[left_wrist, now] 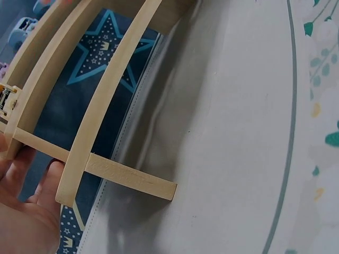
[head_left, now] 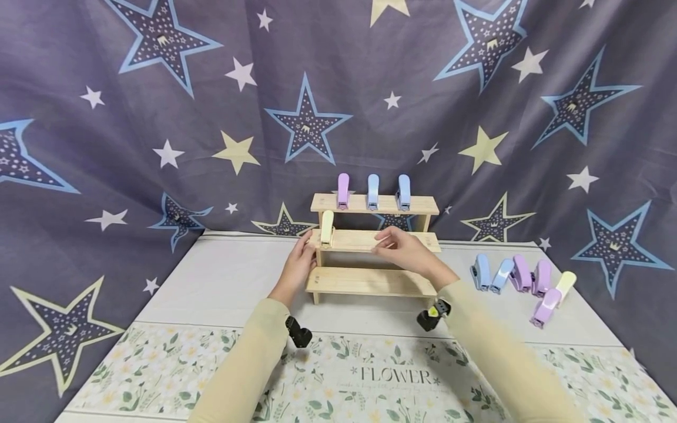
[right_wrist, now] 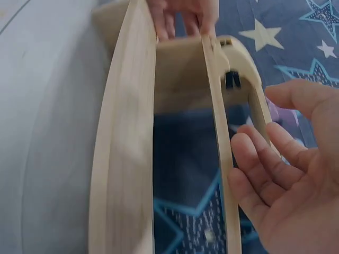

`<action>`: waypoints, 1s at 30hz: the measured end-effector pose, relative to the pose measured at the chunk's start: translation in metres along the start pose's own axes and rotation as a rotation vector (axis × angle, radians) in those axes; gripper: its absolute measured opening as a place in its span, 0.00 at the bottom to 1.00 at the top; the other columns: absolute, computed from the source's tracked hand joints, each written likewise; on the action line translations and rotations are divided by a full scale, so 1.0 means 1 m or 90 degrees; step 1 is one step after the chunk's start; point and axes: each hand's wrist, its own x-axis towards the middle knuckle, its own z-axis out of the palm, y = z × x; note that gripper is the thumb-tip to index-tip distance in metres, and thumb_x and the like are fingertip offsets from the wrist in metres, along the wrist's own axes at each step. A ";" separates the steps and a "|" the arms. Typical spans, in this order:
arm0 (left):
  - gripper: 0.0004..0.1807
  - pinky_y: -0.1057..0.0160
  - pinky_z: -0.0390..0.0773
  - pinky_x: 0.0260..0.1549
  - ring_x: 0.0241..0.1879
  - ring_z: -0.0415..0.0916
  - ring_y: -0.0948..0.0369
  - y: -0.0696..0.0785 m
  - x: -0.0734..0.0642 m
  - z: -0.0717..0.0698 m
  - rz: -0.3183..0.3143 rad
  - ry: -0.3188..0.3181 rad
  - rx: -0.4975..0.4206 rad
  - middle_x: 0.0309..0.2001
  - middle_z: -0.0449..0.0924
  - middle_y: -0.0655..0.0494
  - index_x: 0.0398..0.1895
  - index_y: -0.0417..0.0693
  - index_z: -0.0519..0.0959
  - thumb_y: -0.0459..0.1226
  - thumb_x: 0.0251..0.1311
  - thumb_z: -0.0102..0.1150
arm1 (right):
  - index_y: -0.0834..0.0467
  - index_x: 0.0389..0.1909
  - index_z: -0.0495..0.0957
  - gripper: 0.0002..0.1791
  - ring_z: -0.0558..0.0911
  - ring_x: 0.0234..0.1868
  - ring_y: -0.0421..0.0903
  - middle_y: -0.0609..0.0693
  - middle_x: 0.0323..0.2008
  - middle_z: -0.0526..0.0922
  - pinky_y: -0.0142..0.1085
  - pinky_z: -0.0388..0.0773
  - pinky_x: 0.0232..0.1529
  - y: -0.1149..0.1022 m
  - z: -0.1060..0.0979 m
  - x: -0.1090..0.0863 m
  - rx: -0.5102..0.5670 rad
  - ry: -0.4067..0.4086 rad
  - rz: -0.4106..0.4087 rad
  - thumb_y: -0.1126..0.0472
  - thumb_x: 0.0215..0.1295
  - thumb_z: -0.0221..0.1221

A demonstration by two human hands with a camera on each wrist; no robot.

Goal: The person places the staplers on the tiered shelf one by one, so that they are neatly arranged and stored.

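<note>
A three-tier wooden display rack [head_left: 370, 281] stands at the back of the table. My left hand [head_left: 301, 258] grips its left side by the middle tier, fingers behind the side bar in the left wrist view. Near that end, a pale yellow stapler [head_left: 327, 228] stands upright on the middle tier. My right hand [head_left: 404, 251] is at the middle tier, right of this stapler, with loosely bent fingers and nothing in them. On the top tier stand a purple stapler [head_left: 343, 191] and two blue staplers, one in the middle [head_left: 373, 191] and one at the right [head_left: 404, 192].
Right of the rack, several staplers lie on the table: blue ones [head_left: 481, 272], purple ones [head_left: 520, 273] and a yellow one [head_left: 567, 285] partly behind a purple one. A flower-printed mat [head_left: 338, 376] covers the near side. A starry curtain [head_left: 338, 70] hangs behind.
</note>
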 end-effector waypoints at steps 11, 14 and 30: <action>0.28 0.51 0.69 0.66 0.69 0.65 0.47 -0.002 0.001 0.000 -0.005 -0.004 0.003 0.73 0.61 0.44 0.80 0.59 0.55 0.44 0.80 0.36 | 0.67 0.50 0.77 0.16 0.81 0.42 0.52 0.57 0.41 0.83 0.42 0.79 0.45 0.039 -0.063 -0.048 -0.116 0.035 -0.014 0.59 0.69 0.62; 0.28 0.51 0.69 0.66 0.69 0.65 0.47 -0.001 0.001 0.001 -0.001 -0.002 0.003 0.73 0.61 0.44 0.80 0.59 0.55 0.44 0.80 0.36 | 0.66 0.50 0.77 0.16 0.81 0.41 0.51 0.56 0.40 0.83 0.41 0.79 0.42 0.051 -0.080 -0.064 -0.144 0.055 0.012 0.58 0.69 0.62; 0.28 0.51 0.69 0.66 0.69 0.65 0.48 -0.001 0.002 0.000 -0.004 0.001 0.004 0.73 0.62 0.44 0.80 0.57 0.55 0.44 0.80 0.36 | 0.70 0.50 0.76 0.19 0.80 0.37 0.41 0.56 0.39 0.85 0.32 0.78 0.36 0.122 -0.156 -0.149 -0.223 0.110 0.103 0.57 0.71 0.61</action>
